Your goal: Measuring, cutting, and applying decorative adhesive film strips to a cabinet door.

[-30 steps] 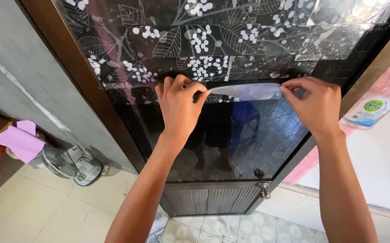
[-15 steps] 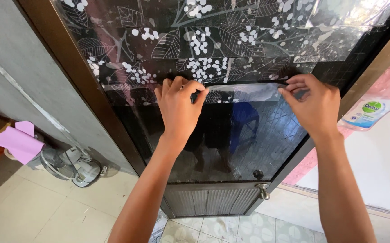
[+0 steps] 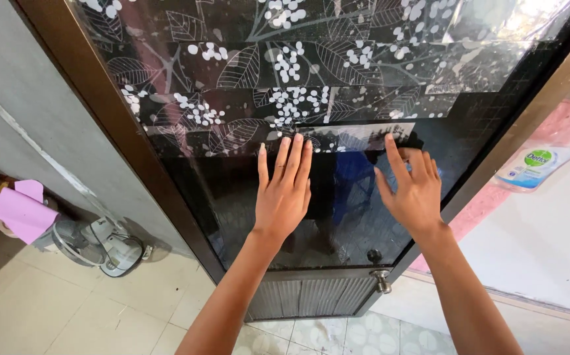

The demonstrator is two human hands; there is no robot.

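A pale tiled floor (image 3: pixel 68 309) and a grey wall (image 3: pixel 15 105) flank a tall glass door (image 3: pixel 232 204) in a dark brown frame (image 3: pixel 94 98). The door's upper part is covered with dark patterned film (image 3: pixel 285 72) of white leaves and berry clusters, laid in overlapping strips; the lower glass is bare and reflective. The lowest strip of film (image 3: pixel 357 137) lies just above both hands. The left hand (image 3: pixel 283 190) is open and flat against the glass, its fingertips touching the strip's lower edge. The right hand (image 3: pixel 411 187) is open too, fingers spread, with the forefinger up on the strip. A small fan (image 3: pixel 94 244) sits on the floor by the wall, a pink paper (image 3: pixel 18 210) near it, and a soap bottle (image 3: pixel 535 165) lies beyond the door. A round door knob (image 3: pixel 381 281) sits low on the frame.
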